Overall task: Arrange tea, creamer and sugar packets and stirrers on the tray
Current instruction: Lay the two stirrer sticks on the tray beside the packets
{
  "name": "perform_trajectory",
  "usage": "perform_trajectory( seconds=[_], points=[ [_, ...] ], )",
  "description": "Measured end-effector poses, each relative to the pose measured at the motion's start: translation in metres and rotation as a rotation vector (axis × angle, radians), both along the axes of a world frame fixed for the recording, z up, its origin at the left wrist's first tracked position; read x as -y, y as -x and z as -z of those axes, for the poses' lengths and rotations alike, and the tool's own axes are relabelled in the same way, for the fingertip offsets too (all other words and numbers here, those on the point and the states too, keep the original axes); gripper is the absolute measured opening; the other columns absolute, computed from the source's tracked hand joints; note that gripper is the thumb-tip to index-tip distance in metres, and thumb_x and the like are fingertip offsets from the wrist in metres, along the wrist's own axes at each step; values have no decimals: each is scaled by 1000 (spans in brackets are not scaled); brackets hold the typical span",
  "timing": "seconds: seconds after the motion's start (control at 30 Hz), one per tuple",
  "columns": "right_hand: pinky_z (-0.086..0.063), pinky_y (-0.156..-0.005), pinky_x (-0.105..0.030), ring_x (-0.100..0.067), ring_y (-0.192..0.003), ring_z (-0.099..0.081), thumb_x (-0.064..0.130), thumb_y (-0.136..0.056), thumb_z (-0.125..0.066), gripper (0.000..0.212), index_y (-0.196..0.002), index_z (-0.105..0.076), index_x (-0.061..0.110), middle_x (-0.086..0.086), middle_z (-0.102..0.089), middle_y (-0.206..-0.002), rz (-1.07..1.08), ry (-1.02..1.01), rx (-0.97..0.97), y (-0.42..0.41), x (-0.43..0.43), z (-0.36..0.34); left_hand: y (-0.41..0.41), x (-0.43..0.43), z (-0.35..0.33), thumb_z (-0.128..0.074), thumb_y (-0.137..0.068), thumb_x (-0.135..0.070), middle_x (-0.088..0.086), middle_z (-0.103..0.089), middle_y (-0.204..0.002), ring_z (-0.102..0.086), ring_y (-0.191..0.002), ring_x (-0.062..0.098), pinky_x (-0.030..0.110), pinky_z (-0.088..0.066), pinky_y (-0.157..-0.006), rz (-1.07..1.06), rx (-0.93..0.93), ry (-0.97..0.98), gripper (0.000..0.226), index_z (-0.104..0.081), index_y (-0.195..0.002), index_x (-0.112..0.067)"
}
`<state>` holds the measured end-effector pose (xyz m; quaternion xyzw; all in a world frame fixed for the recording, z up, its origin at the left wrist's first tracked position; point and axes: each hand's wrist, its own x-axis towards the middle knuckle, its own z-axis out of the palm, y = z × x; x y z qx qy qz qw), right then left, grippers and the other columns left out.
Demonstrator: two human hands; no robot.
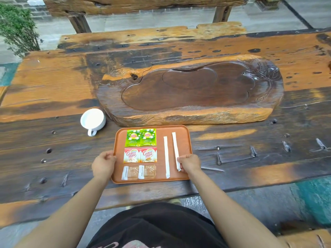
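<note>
An orange-brown tray (161,133) lies on the wooden table in front of me. On its left half sit two green tea packets (140,137) at the far end, two red-and-white creamer packets (140,155) in the middle and two brown sugar packets (138,172) nearest me. Two white paper-wrapped stirrers lie lengthwise on the right half: the left stirrer (166,156) lies free, and my right hand (189,162) pinches the near end of the right stirrer (175,147). My left hand (103,163) grips the tray's left rim.
A white cup (92,119) stands left of the tray's far corner. A large carved wooden tea board (189,92) lies just beyond the tray. Metal nails stick up from the table to the right of the tray (252,151). The table's near edge is close to my body.
</note>
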<state>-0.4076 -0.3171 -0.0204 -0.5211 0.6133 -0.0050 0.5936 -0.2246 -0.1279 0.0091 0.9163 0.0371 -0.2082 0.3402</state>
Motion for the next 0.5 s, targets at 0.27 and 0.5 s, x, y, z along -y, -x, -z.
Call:
perform_trajectory(
  seconds=[0.27,0.5],
  points=[
    [-60,-71,-38,-31,-75,-71,9,-78,-56,15,-65,-62,6,-17,-73,-80,-240,144,-280,-1,-3,3,-9,-18,19,-61,-82,-20,14,-68,-110,-61,-103,32,43,-48,-95,55,-124,-46,33,-63,-115,-17],
    [-59,-65,-33,-29,-74,-69,0,-77,-48,22,-59,-52,12,-16,-71,-87,-395,269,-380,-2,-5,1,-10,-19,22,-57,-84,-11,4,-63,-80,-60,-94,26,38,-47,-91,67,-127,-32,30,-62,-114,-12]
  ],
)
